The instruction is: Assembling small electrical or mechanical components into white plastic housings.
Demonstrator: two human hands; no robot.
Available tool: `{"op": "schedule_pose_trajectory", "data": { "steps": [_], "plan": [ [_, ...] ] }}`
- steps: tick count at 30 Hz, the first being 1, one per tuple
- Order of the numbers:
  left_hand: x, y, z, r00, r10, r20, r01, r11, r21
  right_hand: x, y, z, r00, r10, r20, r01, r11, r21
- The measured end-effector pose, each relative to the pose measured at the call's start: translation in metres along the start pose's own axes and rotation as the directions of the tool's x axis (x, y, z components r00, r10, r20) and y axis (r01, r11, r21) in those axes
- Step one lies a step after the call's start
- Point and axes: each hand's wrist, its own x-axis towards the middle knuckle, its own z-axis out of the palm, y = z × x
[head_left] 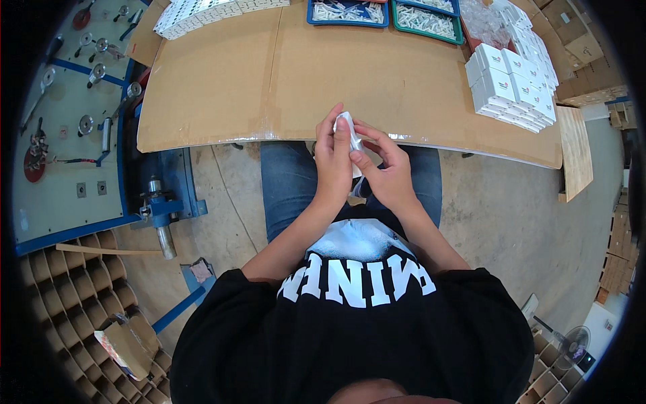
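Note:
Just past the near edge of the cardboard-covered table (222, 87), above my lap, both hands meet around a small white packet (347, 124) with a shiny surface. My left hand (330, 165) grips it from the left, thumb along its face. My right hand (390, 176) closes on its lower right side, thumb and fingers against it. The fingers hide much of the packet, and its exact kind is too small to make out.
White boxes (501, 84) are stacked at the right of the table. More small boxes (202, 15) stand at the far left. Blue (348, 24) and green trays (431, 40) at the far edge hold many slim white pieces. A blue machine (161, 205) stands to the left.

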Motion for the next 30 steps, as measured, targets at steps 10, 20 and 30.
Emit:
{"op": "schedule_pose_trajectory", "data": {
  "steps": [10, 20, 30],
  "plan": [
    [-0.005, 0.01, 0.001, 0.998, -0.052, 0.047, 0.055, 0.995, -0.078, -0.005, -0.001, 0.007, 0.946, -0.325, 0.005, 0.305, 0.883, -0.358],
    [-0.01, 0.0, -0.006, 0.998, 0.045, 0.041, -0.041, 0.995, -0.095, -0.007, 0.001, 0.008, 0.941, -0.338, 0.002, 0.321, 0.891, -0.32],
    [0.004, 0.005, -0.005, 1.0, 0.019, 0.014, -0.013, 0.932, -0.362, -0.001, -0.004, 0.006, 0.983, -0.12, -0.141, 0.111, 0.991, -0.07]
  ]
}}
